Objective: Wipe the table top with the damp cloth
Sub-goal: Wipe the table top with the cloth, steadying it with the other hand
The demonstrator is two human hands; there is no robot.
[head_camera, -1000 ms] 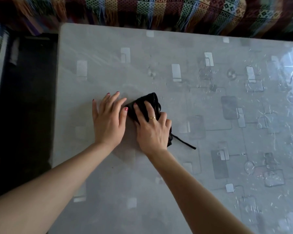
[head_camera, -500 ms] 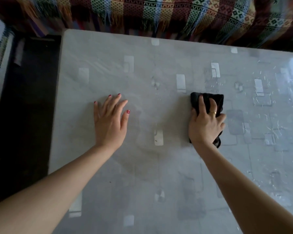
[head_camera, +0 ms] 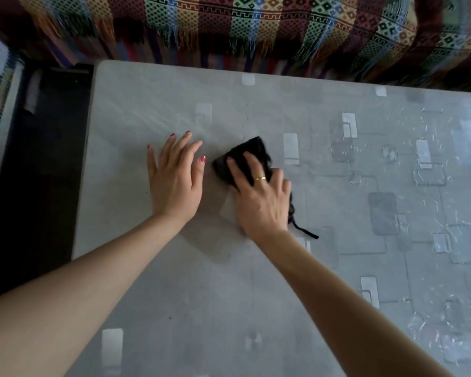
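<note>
A grey table top [head_camera: 256,295] with pale and dark rectangle patterns fills the view. A black damp cloth [head_camera: 252,152] lies on it near the middle. My right hand [head_camera: 259,200] presses flat on the cloth, fingers spread over it; a loose black thread trails out behind the hand. My left hand [head_camera: 174,178] rests flat on the bare table just left of the cloth, fingers apart, holding nothing. The two hands almost touch.
A striped, fringed woven throw [head_camera: 256,28] hangs along the table's far edge. A dark floor gap [head_camera: 38,172] runs beside the table's left edge. The right side of the table shows glare and wet streaks [head_camera: 433,164].
My right hand has slid the cloth back to the left, from the table's middle right to right beside my left hand. The left hand has stayed in place.
</note>
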